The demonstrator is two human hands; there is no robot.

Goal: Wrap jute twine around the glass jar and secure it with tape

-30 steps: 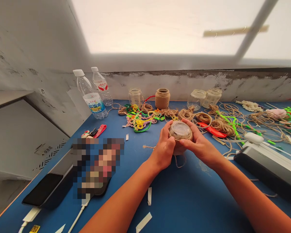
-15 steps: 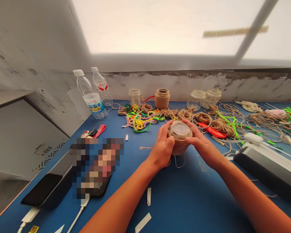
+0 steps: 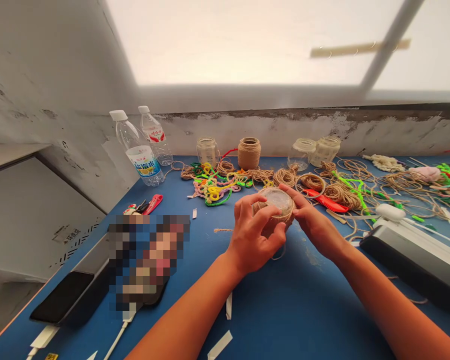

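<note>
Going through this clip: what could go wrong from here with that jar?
The clear jar wrapped in brown jute twine sits only in the fingers of the left hand and right hand, so it might slip. The loose tan twine strand on the blue table could snag.

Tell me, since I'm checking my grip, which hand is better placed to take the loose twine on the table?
Probably the left: the left hand lies nearest the loose twine, while the right hand holds the twine-wrapped jar from the other side.
</note>
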